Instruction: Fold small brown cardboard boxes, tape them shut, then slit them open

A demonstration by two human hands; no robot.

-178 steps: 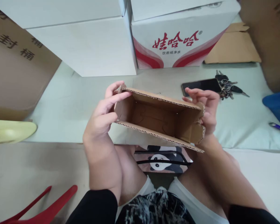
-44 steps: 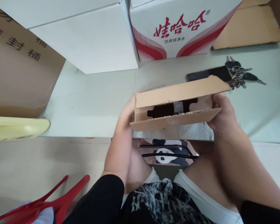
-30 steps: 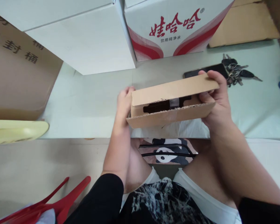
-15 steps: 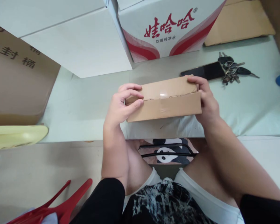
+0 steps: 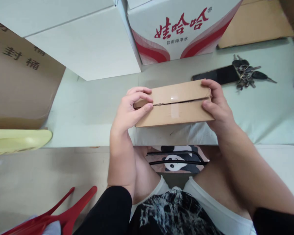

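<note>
A small brown cardboard box (image 5: pixel 176 112) is between my hands at the front of the covered table. A dark seam runs along its length, with a bit of clear tape across the middle. My left hand (image 5: pixel 133 106) grips the left end, thumb on the near side of the seam and fingers on the far side. At the right end my right hand (image 5: pixel 218 106) holds on, its thumb on the near part and a finger over the far corner. Both palms hide the box's ends.
Behind the box lie a black phone (image 5: pixel 219 75) and a bunch of keys (image 5: pixel 247 73). White cartons (image 5: pixel 88 49) and a red-and-white carton (image 5: pixel 173 36) stand at the back. A large brown carton (image 5: pixel 22 88) is at left, and a red stool (image 5: pixel 73 209) below.
My right thumb has come onto the near part of the box. The box has tipped slightly, and its seam looks straighter and narrower. The view has shifted a little.
</note>
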